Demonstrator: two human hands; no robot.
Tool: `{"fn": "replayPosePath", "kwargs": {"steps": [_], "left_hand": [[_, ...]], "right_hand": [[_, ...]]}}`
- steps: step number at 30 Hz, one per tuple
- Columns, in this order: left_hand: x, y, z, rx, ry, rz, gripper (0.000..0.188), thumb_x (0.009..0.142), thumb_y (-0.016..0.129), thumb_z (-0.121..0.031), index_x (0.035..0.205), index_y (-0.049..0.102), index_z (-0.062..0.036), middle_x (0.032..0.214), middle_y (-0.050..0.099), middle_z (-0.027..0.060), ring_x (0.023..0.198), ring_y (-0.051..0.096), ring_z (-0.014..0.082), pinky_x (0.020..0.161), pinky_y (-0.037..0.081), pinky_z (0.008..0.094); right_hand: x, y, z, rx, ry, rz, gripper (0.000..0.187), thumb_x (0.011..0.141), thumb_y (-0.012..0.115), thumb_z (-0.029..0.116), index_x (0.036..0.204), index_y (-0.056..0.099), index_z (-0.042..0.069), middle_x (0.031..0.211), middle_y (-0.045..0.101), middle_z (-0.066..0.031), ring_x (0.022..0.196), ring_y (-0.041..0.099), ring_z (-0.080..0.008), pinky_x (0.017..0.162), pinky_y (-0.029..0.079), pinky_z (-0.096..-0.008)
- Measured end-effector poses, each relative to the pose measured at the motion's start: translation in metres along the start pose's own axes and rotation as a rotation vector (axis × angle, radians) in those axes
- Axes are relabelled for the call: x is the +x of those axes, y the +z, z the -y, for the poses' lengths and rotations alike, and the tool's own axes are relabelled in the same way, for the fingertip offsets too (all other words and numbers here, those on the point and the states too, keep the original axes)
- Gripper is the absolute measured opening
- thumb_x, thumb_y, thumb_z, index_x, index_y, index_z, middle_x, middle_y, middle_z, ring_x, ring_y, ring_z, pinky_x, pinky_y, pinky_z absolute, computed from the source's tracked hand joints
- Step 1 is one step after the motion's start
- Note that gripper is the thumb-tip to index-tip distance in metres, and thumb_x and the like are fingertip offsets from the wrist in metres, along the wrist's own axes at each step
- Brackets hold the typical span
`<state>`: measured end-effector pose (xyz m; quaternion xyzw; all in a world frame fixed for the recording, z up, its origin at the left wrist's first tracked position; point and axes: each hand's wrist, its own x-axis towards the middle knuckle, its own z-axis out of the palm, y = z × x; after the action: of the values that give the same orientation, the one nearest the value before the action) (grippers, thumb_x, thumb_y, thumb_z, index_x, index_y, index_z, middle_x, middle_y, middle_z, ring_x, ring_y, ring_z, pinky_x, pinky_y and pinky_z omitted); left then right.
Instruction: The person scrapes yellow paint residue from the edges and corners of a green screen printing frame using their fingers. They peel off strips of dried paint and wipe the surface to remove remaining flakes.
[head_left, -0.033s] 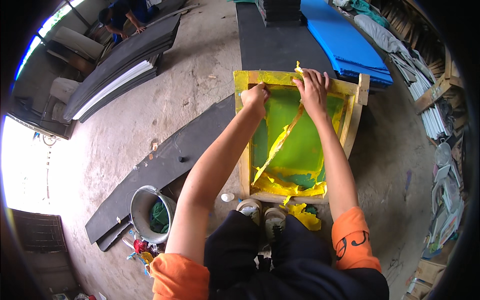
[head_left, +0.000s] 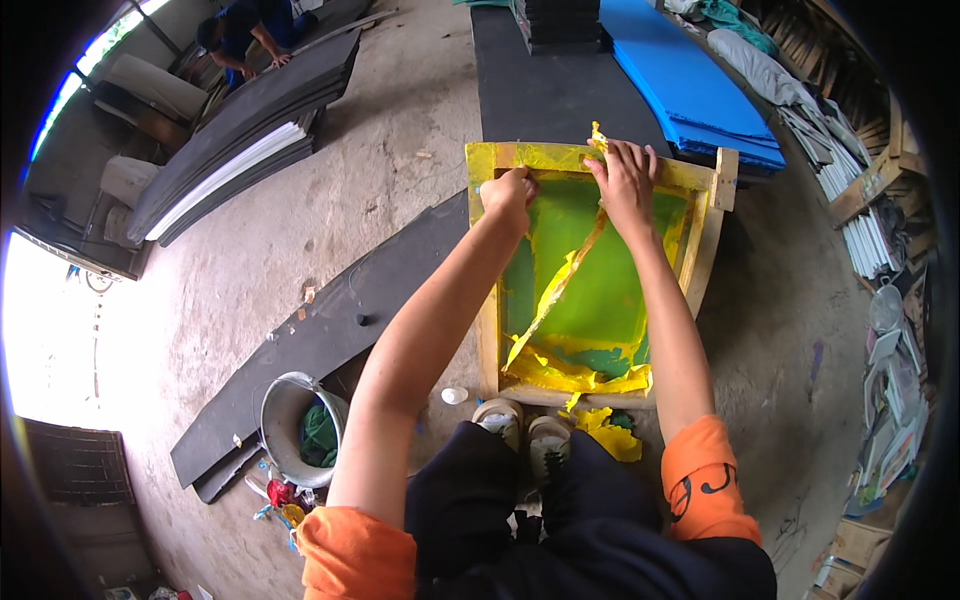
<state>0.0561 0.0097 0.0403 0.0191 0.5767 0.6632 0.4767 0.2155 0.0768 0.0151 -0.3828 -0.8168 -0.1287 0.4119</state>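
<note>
– Black sheets (head_left: 245,125) stacked far left, co-worker (head_left: 235,35) bent over them. What do we have coming right?

– Grey bucket (head_left: 270,425) on the floor, green cloth (head_left: 318,437) inside. Long black sheet (head_left: 330,310) runs diagonally behind it.

– Our left hand (head_left: 508,193)?

– At the top-left inner corner of the wooden frame (head_left: 489,345), fingers curled in. Can't tell if they're pinching anything.

– Where's the frame?

– Right in front of us, near end just beyond our shoes (head_left: 497,418). What props it underneath is hidden.

– How far along are we?

– Partway, we'd judge. Loose: a yellow strip (head_left: 556,287) slanting across the green panel (head_left: 590,300), and crumpled yellow film (head_left: 580,374) gathered at the near end. Fully off: yellow scraps (head_left: 608,434) on the floor by our feet.

– What's left?

– Yellow covering (head_left: 560,155) on the far bar, plus yellow along the panel's right edge. Can't tell if that's film or stain.

– Right hand (head_left: 627,190)?

– Over the far bar, fingers spread fairly wide, thumb side beside the strip's upper end. Grip on it: can't tell.

– Past that?

– Blue sheets (head_left: 690,80) stacked beyond the frame's far right corner.
</note>
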Motion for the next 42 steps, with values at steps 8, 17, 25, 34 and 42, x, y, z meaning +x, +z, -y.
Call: {"fn": "replayPosePath", "kwargs": {"steps": [8,17,25,34,42], "left_hand": [[-0.007,0.003,-0.004,0.263,0.171,-0.072,0.015,0.084,0.059,-0.006,0.071,0.056,0.0014,0.066,0.058,0.0044,0.057,0.059,0.0112,0.048,0.042,0.0226],[-0.019,-0.047,-0.011,0.907,0.832,-0.015,0.028,0.085,0.065,-0.025,0.086,0.063,0.0033,0.078,0.068,0.0136,0.072,0.066,0.0198,0.066,0.051,0.0313],[-0.047,-0.082,0.003,0.609,0.982,0.360,0.023,0.085,0.066,-0.012,0.104,0.059,-0.0020,0.097,0.060,0.0075,0.091,0.060,0.0138,0.077,0.052,0.0287],[-0.073,-0.104,0.032,0.555,0.638,0.645,0.033,0.082,0.071,-0.018,0.107,0.058,0.0002,0.103,0.062,0.0062,0.098,0.059,0.0121,0.087,0.048,0.0288],[-0.067,-0.111,0.025,0.478,0.488,0.733,0.032,0.082,0.071,-0.012,0.110,0.062,-0.0002,0.089,0.068,0.0038,0.088,0.062,0.0101,0.082,0.051,0.0264]], "right_hand": [[0.001,0.000,0.001,0.027,0.019,0.037,0.031,0.089,0.055,0.034,0.109,0.058,0.011,0.103,0.056,-0.0028,0.105,0.049,-0.0231,0.101,0.029,-0.0485],[0.003,0.005,0.003,0.059,0.021,-0.093,0.039,0.086,0.062,0.024,0.121,0.051,0.009,0.111,0.053,-0.0097,0.106,0.048,-0.0276,0.096,0.032,-0.0488],[-0.033,-0.030,0.050,0.671,0.274,0.423,0.026,0.092,0.057,0.025,0.096,0.061,0.000,0.079,0.060,-0.0082,0.071,0.059,-0.0197,0.065,0.047,-0.0328],[-0.063,-0.077,0.086,0.978,0.590,0.774,0.030,0.098,0.048,0.024,0.089,0.060,-0.002,0.071,0.060,-0.0037,0.062,0.055,-0.0083,0.051,0.044,-0.0245],[-0.071,-0.077,0.092,1.080,0.462,0.748,0.031,0.098,0.048,0.026,0.088,0.059,-0.001,0.070,0.057,-0.0008,0.063,0.053,-0.0071,0.050,0.042,-0.0232]]}}
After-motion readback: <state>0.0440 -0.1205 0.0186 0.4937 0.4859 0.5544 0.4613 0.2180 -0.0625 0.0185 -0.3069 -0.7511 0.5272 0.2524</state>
